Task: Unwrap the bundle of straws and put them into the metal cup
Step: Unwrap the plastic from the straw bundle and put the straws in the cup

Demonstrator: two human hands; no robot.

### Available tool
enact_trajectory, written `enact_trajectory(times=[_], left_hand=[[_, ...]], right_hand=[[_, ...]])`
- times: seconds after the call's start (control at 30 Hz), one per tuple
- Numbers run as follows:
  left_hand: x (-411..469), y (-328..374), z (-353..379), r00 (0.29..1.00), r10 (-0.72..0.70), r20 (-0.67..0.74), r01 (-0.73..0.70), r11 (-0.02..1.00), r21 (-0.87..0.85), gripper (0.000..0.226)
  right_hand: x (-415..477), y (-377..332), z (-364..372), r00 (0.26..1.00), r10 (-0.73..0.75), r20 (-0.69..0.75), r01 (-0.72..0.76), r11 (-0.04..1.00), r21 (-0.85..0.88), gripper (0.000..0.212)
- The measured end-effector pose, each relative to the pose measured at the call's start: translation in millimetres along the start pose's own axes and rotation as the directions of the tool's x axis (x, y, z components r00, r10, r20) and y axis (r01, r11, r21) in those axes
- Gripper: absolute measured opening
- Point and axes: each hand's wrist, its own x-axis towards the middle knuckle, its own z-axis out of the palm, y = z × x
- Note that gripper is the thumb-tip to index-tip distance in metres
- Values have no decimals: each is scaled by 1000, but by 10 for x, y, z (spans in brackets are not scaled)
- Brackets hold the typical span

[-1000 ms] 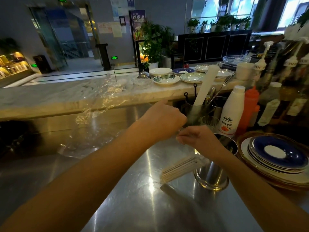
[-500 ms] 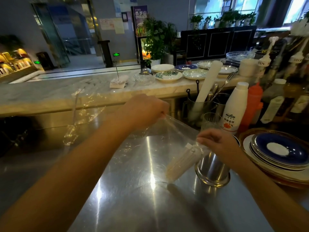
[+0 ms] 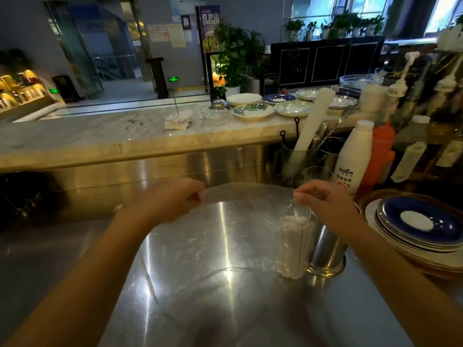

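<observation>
A clear plastic wrap (image 3: pixel 240 229) is held stretched across the middle of the frame, pinched at its top edge at both ends. The left hand (image 3: pixel 170 199), left of centre, is closed around the wrap's left corner, fingers curled tight. The right hand (image 3: pixel 325 204), right of centre, is closed in a pinch on the right corner, thumb and fingertips pressed together.

The bundle of straws (image 3: pixel 293 249) is seen below the right hand, hanging or standing roughly upright inside the lower right part of the sheet, white and paper-sleeved. Whether its lower end is resting on the steel counter (image 3: pixel 225 309) cannot be told. It is placed just left of the metal cup (image 3: pixel 325 251), close against the cup's wall, and well apart from the left hand. The cup is stood on the counter under the right wrist, its mouth largely hidden by that hand.

At the right edge a stack of plates (image 3: pixel 421 229) with a blue one on top is seen, and above the cup a white bottle (image 3: pixel 353 156).
</observation>
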Motion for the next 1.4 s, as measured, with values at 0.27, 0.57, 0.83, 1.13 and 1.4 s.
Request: enact_trajectory(times=[0.27,0.57,0.83,1.13,1.4], left_hand=[[-138,-131,11,986,-50,-160,44,998,-37,8],[-31,75,100,957,10,-290,-29,998,-63,36],[80,68,171,962,-41,-271,44,999,7,25],[-16,103,-68,842,143,-520,-183,983,-27,8],[-59,106,46,973,46,-224,-39,999,38,9]], right_hand=[[-89,20,-32,993,84,-85,-74,991,109,22],[31,-148,13,997,1,-72,7,994,109,20],[-62,-131,8,997,5,-82,2,996,87,22],[-170,7,-174,955,70,-288,-37,992,119,8],[-171,76,-95,969,73,-234,-56,996,75,11]])
